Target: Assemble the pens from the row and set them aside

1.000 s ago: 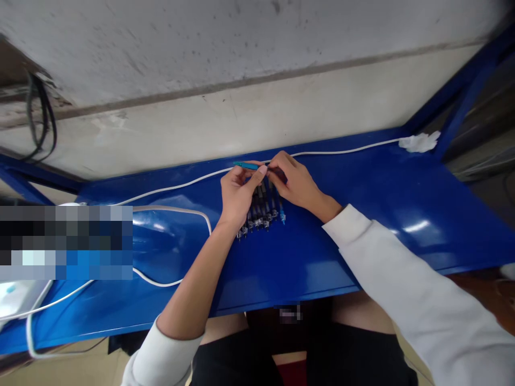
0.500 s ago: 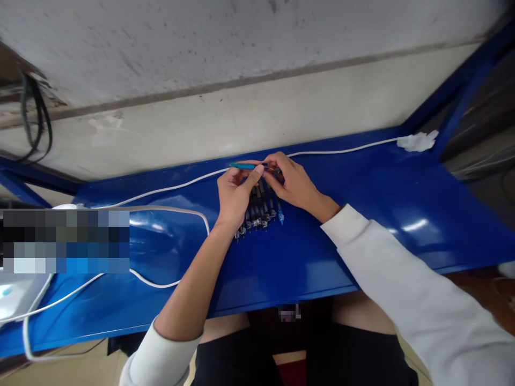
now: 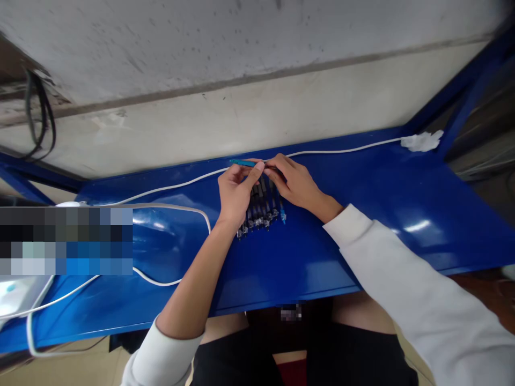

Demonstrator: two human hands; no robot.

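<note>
Between both hands is a slim blue pen (image 3: 242,162), held nearly level above the back half of the blue table. My left hand (image 3: 236,192) grips its middle with the thumb on top, and the blue end sticks out to the left. At the other end, the fingers of my right hand (image 3: 296,181) are pinched round the pen and hide its tip. Below the hands lies a row of several dark pens (image 3: 259,208) side by side, their clear ends towards me. A blue-ended pen (image 3: 283,215) is at the row's right side. The fingers cover the far ends.
A white cable (image 3: 161,188) runs along the back of the blue table (image 3: 306,257) to a crumpled white plastic bag (image 3: 422,141) at the right. More white cable (image 3: 156,283) loops at the left, near a white object (image 3: 16,295). A wall (image 3: 249,118) rises behind.
The blue end of the held pen has tilted up slightly, and less of the pen shows by the right fingers. Both hands keep nearly the same place. The view has shifted a little.
</note>
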